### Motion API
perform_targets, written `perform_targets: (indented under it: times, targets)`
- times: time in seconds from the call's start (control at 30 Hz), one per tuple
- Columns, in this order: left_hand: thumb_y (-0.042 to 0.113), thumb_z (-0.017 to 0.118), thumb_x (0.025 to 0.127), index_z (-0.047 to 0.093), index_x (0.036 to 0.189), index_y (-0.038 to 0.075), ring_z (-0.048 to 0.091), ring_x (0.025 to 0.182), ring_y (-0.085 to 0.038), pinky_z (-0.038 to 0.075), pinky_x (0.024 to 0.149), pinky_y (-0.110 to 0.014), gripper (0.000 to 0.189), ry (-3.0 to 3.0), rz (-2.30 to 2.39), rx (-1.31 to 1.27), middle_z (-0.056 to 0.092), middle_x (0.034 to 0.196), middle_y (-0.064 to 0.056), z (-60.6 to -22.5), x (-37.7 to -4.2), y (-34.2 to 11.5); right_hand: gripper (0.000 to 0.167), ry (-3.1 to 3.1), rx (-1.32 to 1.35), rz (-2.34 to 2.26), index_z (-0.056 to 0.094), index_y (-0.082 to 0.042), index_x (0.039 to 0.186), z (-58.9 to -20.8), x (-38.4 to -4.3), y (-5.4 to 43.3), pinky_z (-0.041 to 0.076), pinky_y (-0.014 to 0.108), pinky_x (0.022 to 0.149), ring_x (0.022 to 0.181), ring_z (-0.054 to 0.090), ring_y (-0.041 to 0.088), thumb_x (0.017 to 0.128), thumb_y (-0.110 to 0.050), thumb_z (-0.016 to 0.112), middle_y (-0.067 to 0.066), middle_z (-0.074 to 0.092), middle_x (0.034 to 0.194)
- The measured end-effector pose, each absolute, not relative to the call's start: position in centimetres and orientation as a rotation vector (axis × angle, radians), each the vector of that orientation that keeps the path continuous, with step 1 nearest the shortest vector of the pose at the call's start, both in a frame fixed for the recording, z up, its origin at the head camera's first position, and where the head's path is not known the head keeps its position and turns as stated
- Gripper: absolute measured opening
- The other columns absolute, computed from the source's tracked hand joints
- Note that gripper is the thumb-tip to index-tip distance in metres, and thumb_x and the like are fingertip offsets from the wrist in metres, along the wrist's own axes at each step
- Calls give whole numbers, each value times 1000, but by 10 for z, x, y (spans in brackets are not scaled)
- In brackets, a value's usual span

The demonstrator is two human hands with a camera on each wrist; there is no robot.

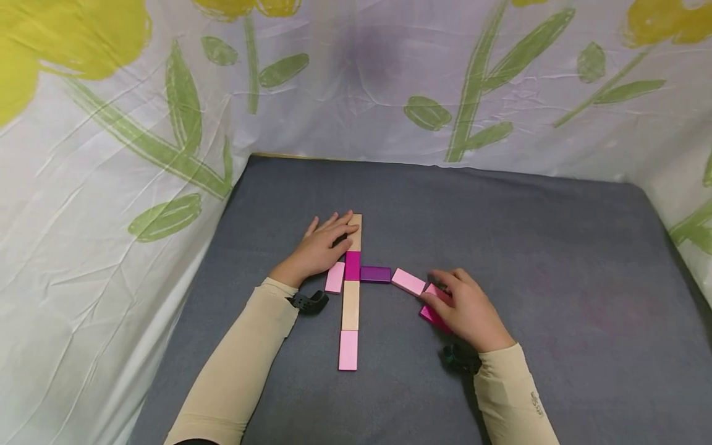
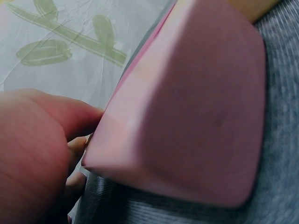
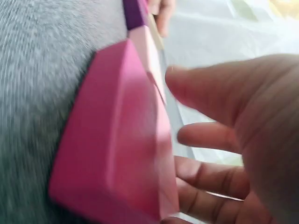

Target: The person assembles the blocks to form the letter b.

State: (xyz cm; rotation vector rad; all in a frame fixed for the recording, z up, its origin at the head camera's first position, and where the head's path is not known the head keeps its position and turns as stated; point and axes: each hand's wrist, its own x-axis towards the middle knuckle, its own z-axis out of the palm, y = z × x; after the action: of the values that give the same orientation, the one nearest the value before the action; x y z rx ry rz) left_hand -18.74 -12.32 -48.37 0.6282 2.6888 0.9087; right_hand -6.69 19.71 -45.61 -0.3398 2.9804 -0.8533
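My left hand (image 1: 319, 247) lies over the wooden block (image 1: 356, 232) at the far end of a column, its fingers extended and touching that block. Below it in the column come a magenta block (image 1: 353, 266), another wooden block (image 1: 350, 306) and a light pink block (image 1: 348, 350). Beside the left wrist sits a tilted light pink block (image 1: 334, 278). My right hand (image 1: 467, 306) is at a pink block (image 1: 434, 290) and a second magenta block (image 1: 431, 317), partly covering them. In the right wrist view, its thumb stands apart from the blocks; lower fingers are near the pink block's side.
A purple block (image 1: 376, 275) runs right from the column, followed by an angled light pink block (image 1: 408, 282). Everything lies on a grey cloth-covered table (image 1: 528, 247). A white curtain (image 1: 356, 93) with printed flowers surrounds the table's back and sides.
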Motion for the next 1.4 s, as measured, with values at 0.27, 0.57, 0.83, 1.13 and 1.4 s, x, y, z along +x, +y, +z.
perform_targets:
  times: [0.27,0.57,0.83,1.13,1.4]
  targets:
    - [31,49,113,50,158,16,15,163,-25,-10,129,-52,48,2686,921,629,22,174,3,-483,-189,-122,28,2929,-317,-912,77,-6,120,-456,-58,211,45,30,64,74,51,14,96,-18,77,0,60,83]
    - [31,49,112,51,158,17,15,163,-25,-9,129,-52,48,2688,925,613,24,174,3,-485,-187,-122,31,2848,-304,-946,76,-3,120,-456,-54,208,47,28,61,69,53,12,92,-16,81,-1,62,81]
    - [32,48,113,51,158,17,16,163,-24,-9,130,-52,47,2687,929,620,25,174,4,-483,-188,-122,32,2814,-263,-992,75,-3,120,-456,-53,204,45,27,56,64,53,12,92,-17,82,-2,61,76]
    - [32,49,112,51,158,17,16,163,-24,-9,130,-52,47,2691,925,622,24,174,3,-483,-188,-122,29,2820,-225,-1034,73,-2,113,-459,-53,200,42,24,52,59,51,9,91,-19,82,-4,59,70]
    - [31,49,112,51,157,17,16,163,-25,-9,129,-52,47,2691,925,625,24,174,3,-483,-187,-122,30,2826,-211,-1047,73,-1,113,-461,-52,200,42,24,51,60,51,9,92,-19,82,-3,61,71]
